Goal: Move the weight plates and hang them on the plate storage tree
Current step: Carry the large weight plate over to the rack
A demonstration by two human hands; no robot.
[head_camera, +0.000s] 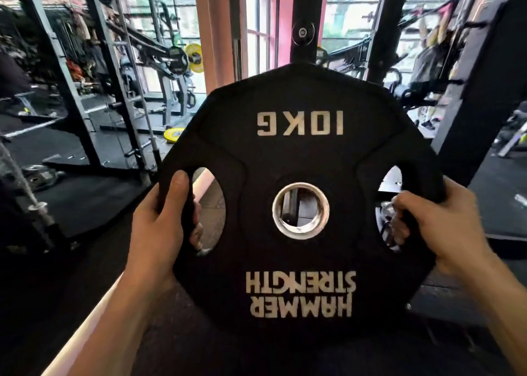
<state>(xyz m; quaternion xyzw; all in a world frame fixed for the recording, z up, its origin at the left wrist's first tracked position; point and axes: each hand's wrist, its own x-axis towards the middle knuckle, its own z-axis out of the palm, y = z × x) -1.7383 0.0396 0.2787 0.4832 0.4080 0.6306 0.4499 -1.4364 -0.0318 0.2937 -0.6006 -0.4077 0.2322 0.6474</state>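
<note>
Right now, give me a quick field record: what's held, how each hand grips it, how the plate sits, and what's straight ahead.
held item: black 10KG weight plate, lettering upside down to the camera
left hand: thumb on the plate's face, fingers curled through the left grip hole
right hand: fingers curled through the right grip hole
plate state: off any peg, face toward the camera, metal-ringed centre hole unobstructed
ahead: black upright post with a round peg end above the plate's top edge
floor, left: yellow plate
</note>
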